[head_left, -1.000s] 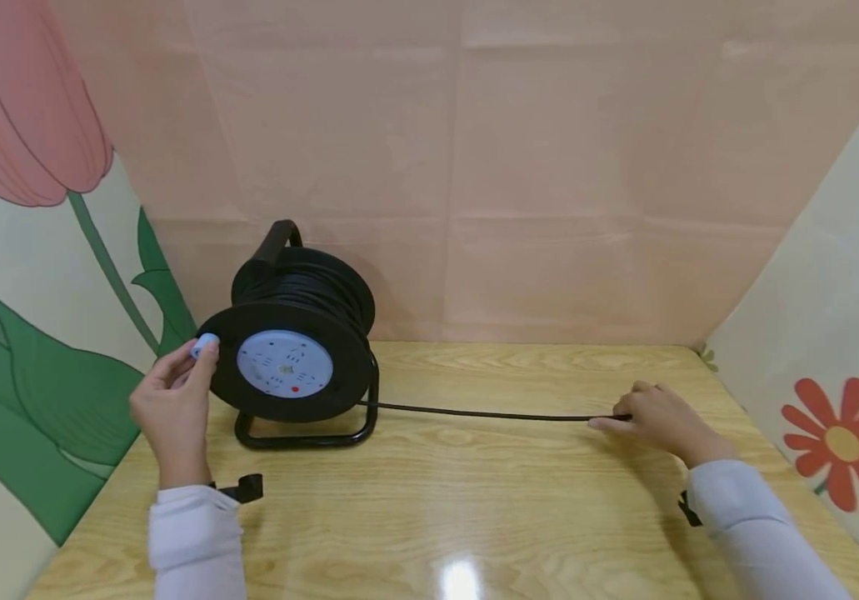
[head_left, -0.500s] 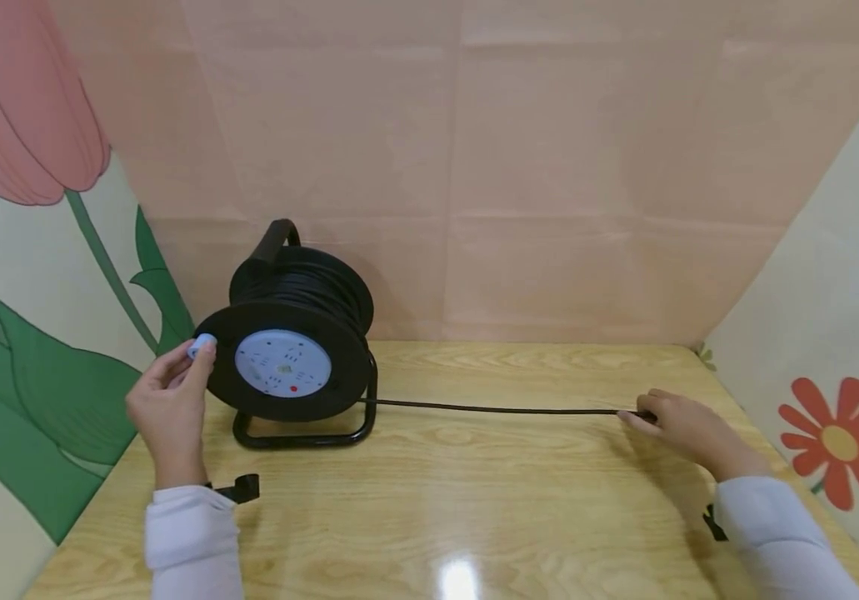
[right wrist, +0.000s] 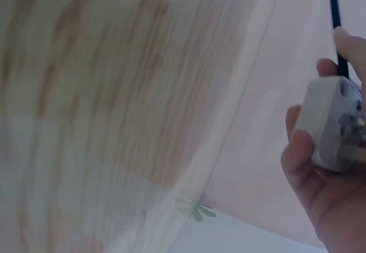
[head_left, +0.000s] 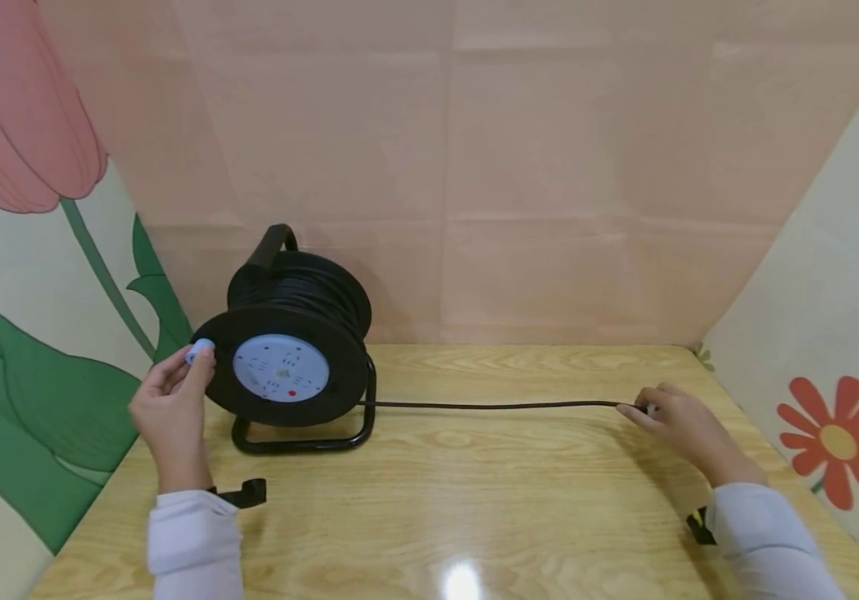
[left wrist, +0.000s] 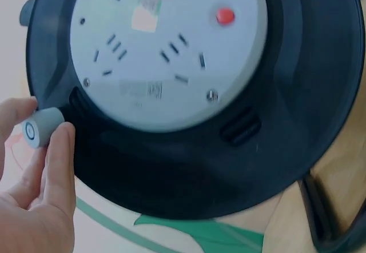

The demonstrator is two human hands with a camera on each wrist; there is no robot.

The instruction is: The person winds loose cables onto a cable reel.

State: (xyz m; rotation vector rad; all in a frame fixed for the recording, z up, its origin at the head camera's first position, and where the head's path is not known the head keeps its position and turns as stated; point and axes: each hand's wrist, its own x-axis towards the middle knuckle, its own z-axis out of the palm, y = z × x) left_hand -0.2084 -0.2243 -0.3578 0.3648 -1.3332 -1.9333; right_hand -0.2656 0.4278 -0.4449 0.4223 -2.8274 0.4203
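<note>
A black cable reel stands upright on the left of the table, its front face set with a pale blue round socket panel. The left hand pinches the small blue crank knob at the rim of that face, between thumb and fingers. From the reel's lower right a black cable runs sideways to the right hand. In the right wrist view the fingers curl round a white plug at the cable's end; the plug is mostly covered by the hand in the head view.
The reel rests on a black tube frame with a carrying handle on top. A wood-grain table lies beneath. Behind it is a pink backdrop, with flower-painted panels at both sides.
My right hand has moved to the right, drawing the cable out longer, and has since turned slightly; the cable now bends a little. My left hand stays at the knob.
</note>
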